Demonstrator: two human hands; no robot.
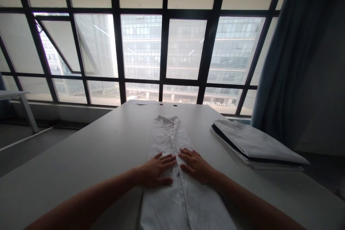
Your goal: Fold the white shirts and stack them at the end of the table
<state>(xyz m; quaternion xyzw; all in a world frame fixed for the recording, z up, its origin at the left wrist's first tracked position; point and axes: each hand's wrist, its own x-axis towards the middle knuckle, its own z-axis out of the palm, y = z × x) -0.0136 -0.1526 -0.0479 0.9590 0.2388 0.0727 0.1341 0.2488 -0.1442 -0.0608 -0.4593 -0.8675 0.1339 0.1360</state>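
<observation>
Observation, single head-camera frame. 2 bare hands rest on a long, narrow white cotton button-front shirt point(165, 143), which lies lengthwise along the middle of a white rectangular table point(81, 151), collar at the far end and lower body running out of frame at the near edge.

Left hand point(155, 170): palm down on the shirt, left of the button placket, all 5 fingers spread, nothing pinched. Right hand point(195, 165): palm down, right of the placket, fingers likewise spread, nothing pinched. The 2 sets of fingertips sit near each other at the centre line, not touching.

Interpretation: flat, open palms set either side of the placket appear to press the layers against the tabletop and hold them smooth, rather than grip them.

To the right, just clear of the shirt, lies a flat stack of pale grey folded fabric with a dark navy layer point(256, 143); its placement beside the shirt suggests a separate holding spot. 2 small dark round holes point(168, 105) mark the table's far end. Beyond stand tall dark-framed windows point(164, 54) and a blue-grey curtain point(280, 61).
</observation>
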